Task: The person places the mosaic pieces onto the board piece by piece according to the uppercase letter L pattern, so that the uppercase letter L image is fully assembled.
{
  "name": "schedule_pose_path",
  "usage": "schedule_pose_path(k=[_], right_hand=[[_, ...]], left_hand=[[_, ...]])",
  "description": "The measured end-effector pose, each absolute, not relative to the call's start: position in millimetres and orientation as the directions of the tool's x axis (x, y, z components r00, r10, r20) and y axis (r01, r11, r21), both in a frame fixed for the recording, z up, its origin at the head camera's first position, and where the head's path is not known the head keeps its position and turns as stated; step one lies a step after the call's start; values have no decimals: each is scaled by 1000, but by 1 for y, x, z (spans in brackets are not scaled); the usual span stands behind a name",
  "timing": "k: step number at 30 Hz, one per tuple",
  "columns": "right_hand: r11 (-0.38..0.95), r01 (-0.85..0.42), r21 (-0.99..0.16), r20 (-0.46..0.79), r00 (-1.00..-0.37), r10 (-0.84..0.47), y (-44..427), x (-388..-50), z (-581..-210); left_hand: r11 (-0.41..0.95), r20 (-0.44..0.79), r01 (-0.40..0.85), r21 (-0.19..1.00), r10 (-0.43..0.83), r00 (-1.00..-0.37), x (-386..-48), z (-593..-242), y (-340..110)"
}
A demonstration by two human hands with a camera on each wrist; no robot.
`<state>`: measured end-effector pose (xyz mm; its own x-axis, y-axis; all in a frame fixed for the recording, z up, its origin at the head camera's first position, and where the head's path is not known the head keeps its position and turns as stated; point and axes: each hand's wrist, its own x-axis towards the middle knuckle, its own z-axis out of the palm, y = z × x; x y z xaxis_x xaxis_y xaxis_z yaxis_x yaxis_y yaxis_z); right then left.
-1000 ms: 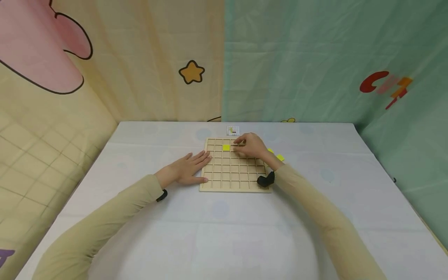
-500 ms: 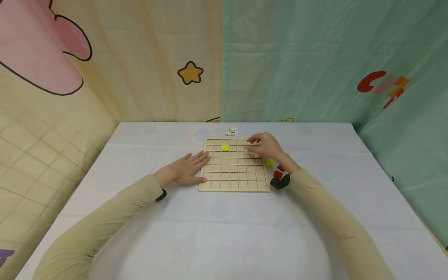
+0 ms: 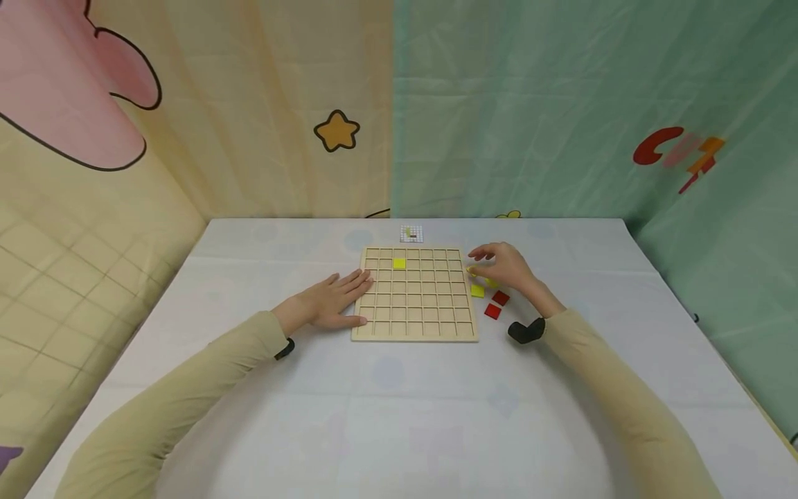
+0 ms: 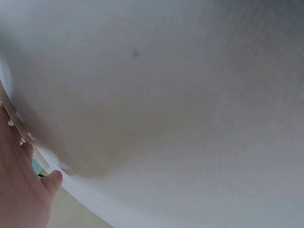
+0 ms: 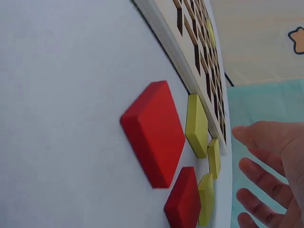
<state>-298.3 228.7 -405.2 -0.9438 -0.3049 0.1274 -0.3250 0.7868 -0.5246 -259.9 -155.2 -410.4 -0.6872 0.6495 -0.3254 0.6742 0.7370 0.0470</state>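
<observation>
A wooden grid board [image 3: 416, 310] lies flat on the table, with one yellow square tile [image 3: 399, 263] in a cell of its upper part. My left hand [image 3: 327, 303] rests with straight fingers on the board's left edge; the left wrist view shows only part of that hand [image 4: 21, 183]. Beyond the board's right side, my right hand [image 3: 508, 269] hovers over loose tiles, thumb and fingers apart. In the right wrist view nothing sits between its fingers [image 5: 266, 135]. Below it lie two red tiles [image 5: 159, 135] and three yellow tiles [image 5: 196, 124].
A small card [image 3: 411, 234] printed with a coloured grid pattern lies behind the board. The white-covered table [image 3: 386, 416] extends around everything. Printed curtains [image 3: 499, 104] rise behind it and at the sides. A black strap piece [image 3: 526, 331] sits at the right wrist.
My right hand has moved right, from over the board to the loose tiles beside it, uncovering the board's right columns and the red tiles. The left hand has stayed in place.
</observation>
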Motion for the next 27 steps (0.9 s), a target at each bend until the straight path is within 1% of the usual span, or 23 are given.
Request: schedule_pose_path(k=[4,8,14,21,27], right_hand=[[794,-316,-520,118,-947,-300,238,-298,-410],[776,-320,-543,120,-945,-306,246,-299,-414],[740,-402,-539,172,-913,-370,253,-302,-418],[759,-401,-512,115,-908,-402,255,-313,-422],[761,-444,-473,110,-887,-449,255,-317,-422]], left_hand=[[736,-323,676,49,652,-686,-260,-411,-156],[733,-319,679,48,655,-685,-260,-411,-156],[734,-324,677,54,655,-683,-260,-410,-155],[731,-331,680,46,654,-680,-261,-409,-155],[735,-340,676,45,648,-682,-261,-410,-155]])
